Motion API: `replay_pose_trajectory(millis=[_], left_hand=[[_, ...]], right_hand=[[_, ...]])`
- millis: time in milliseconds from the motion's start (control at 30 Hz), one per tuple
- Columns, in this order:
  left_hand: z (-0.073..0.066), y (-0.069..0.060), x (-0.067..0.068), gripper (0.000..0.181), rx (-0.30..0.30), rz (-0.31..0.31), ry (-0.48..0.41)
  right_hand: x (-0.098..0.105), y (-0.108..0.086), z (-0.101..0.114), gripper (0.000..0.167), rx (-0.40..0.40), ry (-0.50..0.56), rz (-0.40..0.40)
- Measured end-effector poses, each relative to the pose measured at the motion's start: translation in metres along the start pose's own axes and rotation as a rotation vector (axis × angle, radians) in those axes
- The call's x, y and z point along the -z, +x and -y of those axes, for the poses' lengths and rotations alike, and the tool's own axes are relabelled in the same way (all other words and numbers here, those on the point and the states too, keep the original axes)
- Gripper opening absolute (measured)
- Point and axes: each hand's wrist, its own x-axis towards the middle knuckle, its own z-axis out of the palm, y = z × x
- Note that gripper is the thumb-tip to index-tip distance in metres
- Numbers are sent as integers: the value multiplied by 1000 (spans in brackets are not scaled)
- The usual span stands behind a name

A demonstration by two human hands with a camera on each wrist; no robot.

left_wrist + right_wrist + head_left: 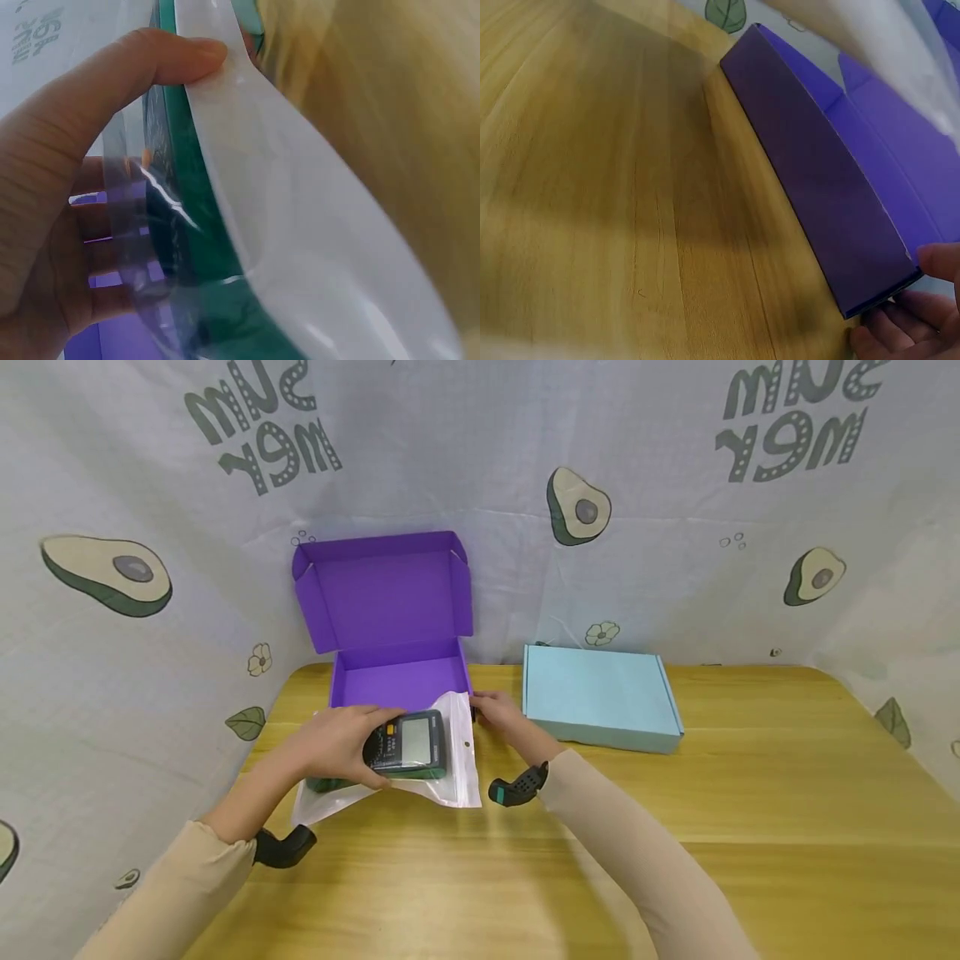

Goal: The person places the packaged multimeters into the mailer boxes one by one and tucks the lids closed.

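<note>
A multimeter with a dark green casing lies inside a clear and white plastic bag. The left hand grips it through the bag, above the table in front of an opened purple box. In the left wrist view the thumb presses the bag's white side and the other fingers lie across the far side. My right hand is at the box's front right corner; in the right wrist view its fingers hold that corner of the purple wall, thumb on top.
A closed light blue box lies on the wooden table, right of the purple box. The purple lid stands up at the back against a white cloth printed with avocados. Black wrist cameras are strapped to both wrists.
</note>
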Motion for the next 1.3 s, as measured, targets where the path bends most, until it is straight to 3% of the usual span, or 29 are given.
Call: replay_pose_trajectory(millis=[267, 467, 733, 1000, 1300], left_hand=[[28, 32, 32, 96, 73, 24, 22], [48, 55, 41, 96, 139, 60, 9], [63, 72, 40, 96, 197, 110, -44], [76, 84, 32, 96, 237, 151, -86], [82, 101, 20, 93, 265, 157, -38]], right_hand=[[1, 2, -3, 42, 22, 9, -13], [2, 4, -3, 43, 0, 25, -28], [2, 0, -3, 43, -22, 55, -24], [4, 0, -6, 47, -56, 66, -15], [2, -1, -6, 48, -35, 56, -7]])
